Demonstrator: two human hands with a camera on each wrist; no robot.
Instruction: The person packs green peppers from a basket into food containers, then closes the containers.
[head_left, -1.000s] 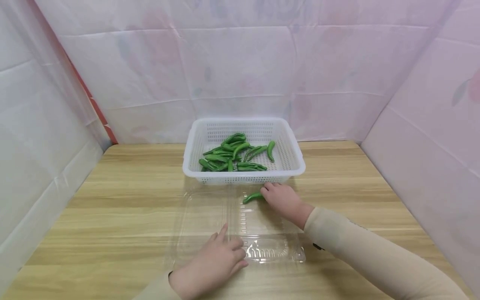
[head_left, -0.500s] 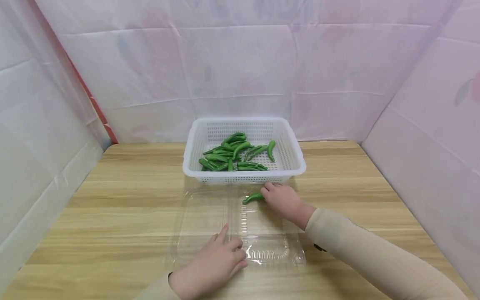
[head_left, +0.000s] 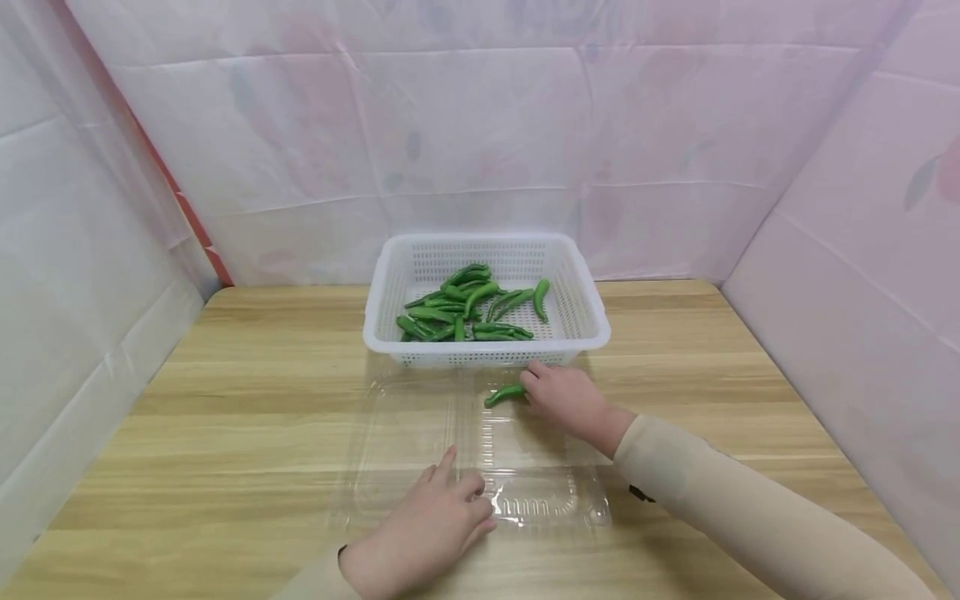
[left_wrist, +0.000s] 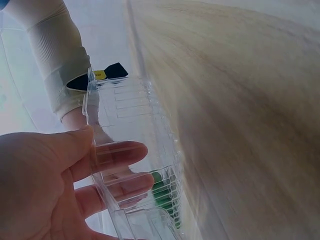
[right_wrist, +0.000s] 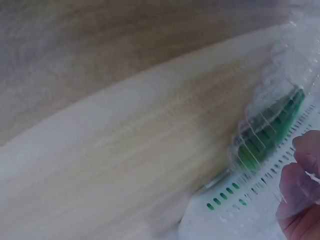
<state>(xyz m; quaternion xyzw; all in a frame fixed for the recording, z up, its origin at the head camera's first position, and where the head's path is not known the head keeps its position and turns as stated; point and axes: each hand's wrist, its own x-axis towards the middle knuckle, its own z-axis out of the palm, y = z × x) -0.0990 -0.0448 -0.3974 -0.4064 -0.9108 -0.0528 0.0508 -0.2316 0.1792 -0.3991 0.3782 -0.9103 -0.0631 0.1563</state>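
A hinged clear plastic container (head_left: 408,433) lies unfolded on the wooden table. One green chili pepper (head_left: 504,395) lies at the far end of its right half. My left hand (head_left: 427,525) is at the front edge; in the left wrist view its thumb and fingers straddle the clear wall. My right hand (head_left: 566,400) is at the far right corner, its fingertips bent at the rim beside the chili, whose right end it hides from the head view. Hazy plastic overlaps its curled fingers (right_wrist: 295,185) in the right wrist view.
Directly behind the container stands a white perforated basket (head_left: 375,333) holding several green chili peppers (head_left: 450,308). Pale sheets (head_left: 480,150) hang at the back and both sides of the wooden table (head_left: 247,400).
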